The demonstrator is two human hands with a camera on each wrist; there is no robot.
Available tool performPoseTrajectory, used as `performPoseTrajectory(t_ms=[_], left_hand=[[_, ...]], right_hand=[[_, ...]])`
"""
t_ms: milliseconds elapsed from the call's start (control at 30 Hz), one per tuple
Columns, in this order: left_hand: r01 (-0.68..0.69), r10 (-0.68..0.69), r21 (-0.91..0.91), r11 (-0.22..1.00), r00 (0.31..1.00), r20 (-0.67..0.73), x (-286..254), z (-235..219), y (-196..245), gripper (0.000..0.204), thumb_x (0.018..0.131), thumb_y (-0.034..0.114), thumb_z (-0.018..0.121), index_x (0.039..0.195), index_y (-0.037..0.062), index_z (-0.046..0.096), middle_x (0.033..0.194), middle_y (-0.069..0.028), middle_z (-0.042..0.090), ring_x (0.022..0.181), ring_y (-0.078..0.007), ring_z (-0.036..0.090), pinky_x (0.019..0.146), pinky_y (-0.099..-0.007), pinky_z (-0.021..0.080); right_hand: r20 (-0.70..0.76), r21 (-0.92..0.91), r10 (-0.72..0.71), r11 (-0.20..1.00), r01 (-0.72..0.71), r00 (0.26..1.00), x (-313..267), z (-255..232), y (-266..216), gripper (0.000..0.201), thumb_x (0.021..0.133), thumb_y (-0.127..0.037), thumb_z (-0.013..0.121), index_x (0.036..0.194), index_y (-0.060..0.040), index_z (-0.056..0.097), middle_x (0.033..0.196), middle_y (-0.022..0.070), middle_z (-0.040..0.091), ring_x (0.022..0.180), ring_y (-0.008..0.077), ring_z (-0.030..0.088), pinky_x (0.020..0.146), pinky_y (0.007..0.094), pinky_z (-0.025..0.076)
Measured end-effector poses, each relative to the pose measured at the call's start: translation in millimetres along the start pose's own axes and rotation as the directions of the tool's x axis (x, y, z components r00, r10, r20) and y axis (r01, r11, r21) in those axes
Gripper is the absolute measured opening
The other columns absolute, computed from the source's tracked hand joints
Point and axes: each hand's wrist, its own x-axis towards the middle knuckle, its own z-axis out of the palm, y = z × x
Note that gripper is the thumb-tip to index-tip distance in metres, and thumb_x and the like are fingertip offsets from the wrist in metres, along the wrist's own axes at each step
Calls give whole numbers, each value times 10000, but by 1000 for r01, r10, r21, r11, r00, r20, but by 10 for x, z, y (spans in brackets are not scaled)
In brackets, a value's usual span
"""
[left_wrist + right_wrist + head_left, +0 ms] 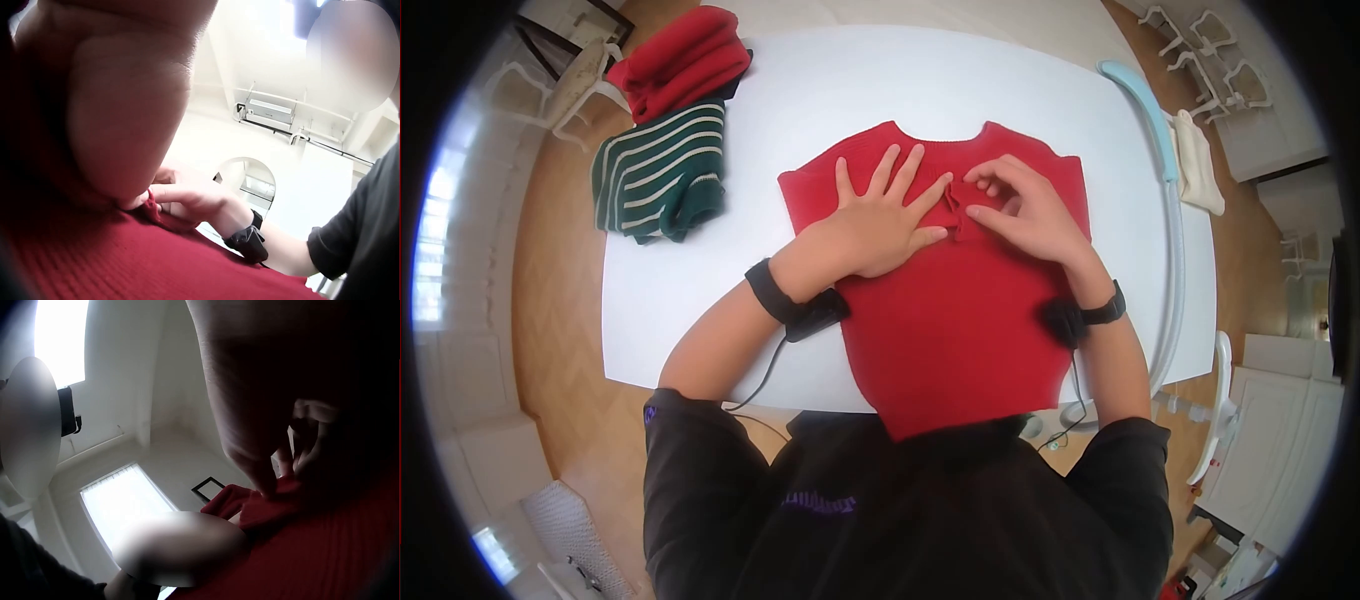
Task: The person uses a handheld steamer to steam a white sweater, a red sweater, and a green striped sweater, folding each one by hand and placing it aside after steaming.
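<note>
A red knit sweater (960, 310) lies spread on the white table, its lower edge hanging over the front. My left hand (878, 228) rests flat on its upper left part, fingers spread. Just to the right, my right hand (1028, 212) bends its fingers and thumb at a raised fold (957, 208) of the sweater, close to the left index finger and thumb. From the left wrist view, the fold rises against the fingertips of the right hand (187, 197). Dark shadow hides part of the right hand's fingers in the right wrist view.
A folded red garment (680, 62) and a green striped one (662, 175) lie at the table's back left. Along the right side runs a light blue and grey curved arm (1168, 240), beside a cream cloth (1198, 165). Cables (760, 380) trail from both wrist cameras.
</note>
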Motion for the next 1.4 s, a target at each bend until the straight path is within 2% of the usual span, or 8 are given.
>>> performPoseTrajectory(t_ms=[67, 133, 233, 567, 700, 867, 1167, 1400], left_hand=[[-9, 12, 62, 998, 999, -51, -48, -10, 21, 825, 1065, 719, 365, 1734, 293, 140, 1797, -175, 25, 1652, -425, 18, 1182, -853, 88], [-3, 12, 104, 995, 996, -89, -94, 45, 62, 820, 1064, 711, 382, 1733, 296, 151, 1795, -178, 39, 1649, -431, 42, 1178, -854, 105], [-3, 31, 167, 986, 985, -168, -136, 113, 50, 811, 1062, 698, 411, 1729, 302, 177, 1790, -184, 66, 1639, -449, 84, 1169, -857, 137], [-111, 128, 165, 980, 987, -98, -206, 1, -15, 914, 1000, 780, 453, 1725, 278, 211, 1754, -304, 68, 1625, -529, 38, 1182, -835, 126], [-107, 112, 38, 994, 982, -155, -201, 21, -2, 1008, 978, 800, 472, 1732, 204, 169, 1746, -324, 74, 1622, -536, 41, 1190, -823, 124], [-121, 152, 209, 970, 979, -135, -221, 70, 72, 1102, 956, 818, 487, 1732, 131, 114, 1741, -337, 86, 1617, -541, 68, 1187, -816, 138], [-162, 220, 243, 957, 946, -237, -204, 185, 52, 999, 936, 833, 508, 1729, 307, 204, 1741, -335, 95, 1592, -591, 106, 1150, -846, 175], [-153, 210, 221, 963, 943, -260, -187, 208, 56, 1029, 906, 862, 522, 1722, 301, 241, 1735, -337, 126, 1591, -586, 120, 1130, -864, 178]], right_hand=[[-14, -110, -20, 994, 18, 1000, -42, -10, -11, 409, 922, -231, 811, 1287, -86, 696, 1136, 45, 615, 1070, 175, 637, 865, 332, 576], [1, -429, -139, 894, 126, 990, -69, -27, 28, 482, 929, -351, 800, 1349, -151, 674, 1197, 58, 588, 1147, 241, 608, 924, 388, 572], [13, -472, -58, 880, 57, 998, -83, -69, 45, 529, 922, -428, 793, 1383, -204, 660, 1238, 57, 565, 1172, 274, 597, 968, 422, 559], [-150, -464, -73, 886, -5, 986, -124, 51, -54, 429, 947, -382, 768, 1310, -191, 642, 1211, 50, 556, 1105, 248, 619, 854, 402, 584], [-61, -490, -147, 866, 99, 987, -153, 62, 33, 304, 950, -291, 765, 1221, -181, 681, 1166, 35, 563, 1072, 239, 598, 822, 389, 574], [-25, -465, -181, 873, 149, 983, -161, 47, 24, 275, 929, -307, 791, 1162, -177, 722, 1159, 27, 566, 1074, 227, 580, 805, 372, 568], [-79, -503, -145, 860, 86, 986, -171, 63, -26, 481, 833, -398, 871, 1260, -222, 739, 1161, 30, 572, 1070, 234, 593, 804, 385, 587], [-82, -534, -109, 844, 48, 991, -175, 55, -70, 532, 812, -439, 879, 1278, -231, 730, 1153, 34, 572, 1067, 239, 606, 817, 392, 595]])
